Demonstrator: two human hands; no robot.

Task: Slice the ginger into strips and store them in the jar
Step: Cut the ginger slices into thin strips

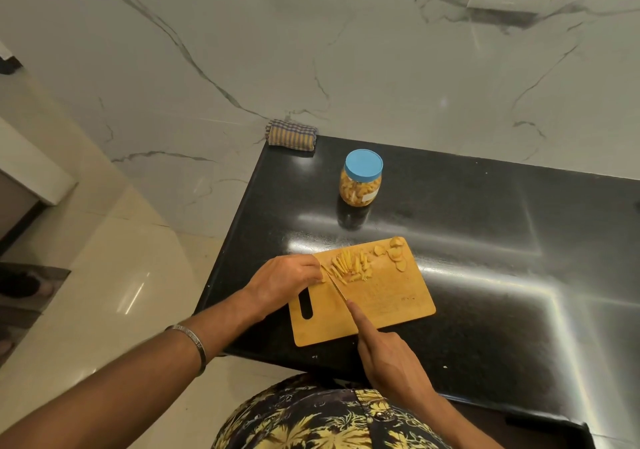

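Steel knife (337, 289) clamped in the right hand (388, 362), left hand (284, 280) fingers pinching ginger (323, 275) just beside the edge: one slip risks nicked fingertips.

The right hand (391, 362) hides the knife handle; left fingers (313, 272) perhaps cover ginger

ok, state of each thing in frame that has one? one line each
jar: upright, blue lid on, mostly full of yellow pieces
ginger strips: cut, piled on the board
ginger slices: uncut rounds at the board's far corner
cutting board: flat on the counter
knife: blade down on the board beside the strips
left hand: fingertips on the ginger at the blade
right hand: grips the knife, index finger along its spine
cloth: folded
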